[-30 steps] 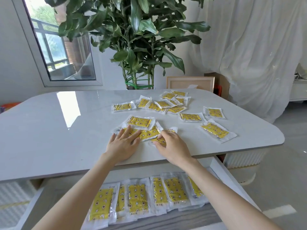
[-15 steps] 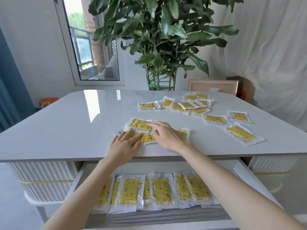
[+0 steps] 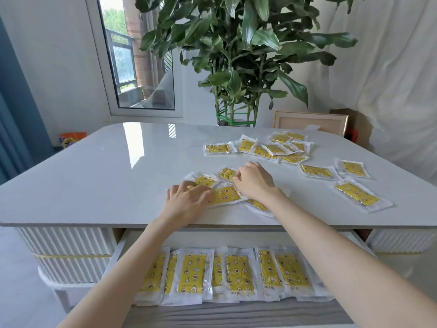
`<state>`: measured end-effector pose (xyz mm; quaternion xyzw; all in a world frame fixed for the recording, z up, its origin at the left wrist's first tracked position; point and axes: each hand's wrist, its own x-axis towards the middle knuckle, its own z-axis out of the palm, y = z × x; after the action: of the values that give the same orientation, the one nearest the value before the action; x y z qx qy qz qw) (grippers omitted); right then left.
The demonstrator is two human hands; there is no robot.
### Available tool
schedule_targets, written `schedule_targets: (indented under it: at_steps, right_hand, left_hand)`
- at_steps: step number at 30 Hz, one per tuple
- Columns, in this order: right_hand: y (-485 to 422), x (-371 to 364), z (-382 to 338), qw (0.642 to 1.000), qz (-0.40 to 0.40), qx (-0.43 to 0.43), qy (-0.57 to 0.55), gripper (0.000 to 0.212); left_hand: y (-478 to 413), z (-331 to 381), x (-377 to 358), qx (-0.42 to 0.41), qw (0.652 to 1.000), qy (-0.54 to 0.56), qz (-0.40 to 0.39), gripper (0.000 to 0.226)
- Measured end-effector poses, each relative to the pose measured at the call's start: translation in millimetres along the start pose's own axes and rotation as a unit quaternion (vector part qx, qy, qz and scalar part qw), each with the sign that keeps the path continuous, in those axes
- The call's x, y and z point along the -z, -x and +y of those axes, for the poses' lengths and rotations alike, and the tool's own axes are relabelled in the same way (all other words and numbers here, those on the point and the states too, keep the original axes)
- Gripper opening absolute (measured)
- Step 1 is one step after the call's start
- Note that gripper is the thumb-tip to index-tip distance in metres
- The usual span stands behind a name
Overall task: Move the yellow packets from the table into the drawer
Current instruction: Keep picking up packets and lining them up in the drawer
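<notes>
Several yellow packets in clear wrappers lie on the grey table (image 3: 113,176). A near cluster sits under my hands: one packet (image 3: 223,196) lies between them, another (image 3: 203,179) just beyond my left fingers. My left hand (image 3: 186,202) rests on this cluster with bent fingers and its thumb on the middle packet. My right hand (image 3: 255,183) curls its fingertips on a packet (image 3: 226,173) at the cluster's far side. A far group of packets (image 3: 272,149) and three loose ones (image 3: 357,194) lie to the right. The open drawer (image 3: 236,313) below holds a row of packets (image 3: 192,273).
A large potted plant (image 3: 236,55) stands behind the table, with a wooden picture frame (image 3: 309,121) beside it. A white drape (image 3: 390,79) hangs at the right, a window (image 3: 139,67) at the back left. White ribbed cabinets (image 3: 66,242) flank the drawer.
My right hand has moved left and farther over the near cluster, and its fingers now curl on a packet. My left hand's fingers have gone from flat to bent. The view has swung left.
</notes>
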<state>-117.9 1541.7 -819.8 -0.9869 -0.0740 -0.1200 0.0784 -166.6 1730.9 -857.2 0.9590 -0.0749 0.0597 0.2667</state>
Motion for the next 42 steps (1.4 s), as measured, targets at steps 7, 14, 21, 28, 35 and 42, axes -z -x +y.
schedule_targets:
  at_steps: [7,14,21,28,35,42]
  right_hand:
    - [-34,-18,4,0.979,-0.130,-0.127,-0.094,0.064]
    - [-58,-16,5,0.975,-0.127,-0.167,-0.080,0.071]
    - [-64,-7,-1,0.973,-0.084,-0.180,-0.116,0.062]
    - [-57,32,-9,0.964,-0.037,-0.044,-0.260,0.042]
    - [-40,45,-15,0.927,-0.273,0.020,-0.256,0.040]
    - [-36,20,-27,0.907,-0.379,0.054,-0.174,0.024]
  left_hand:
    - [-38,-24,1,0.082,0.990,0.052,0.101,0.048]
    - [-55,-27,-2,0.099,0.991,0.020,0.089,0.070]
    - [-52,-26,4,0.124,0.982,0.095,0.108,0.076]
    - [-48,-29,7,0.135,0.971,0.154,0.126,0.078]
    - [-49,-34,15,0.165,0.965,0.191,0.066,0.073]
    - [-41,-41,16,0.156,0.940,0.271,0.134,0.036]
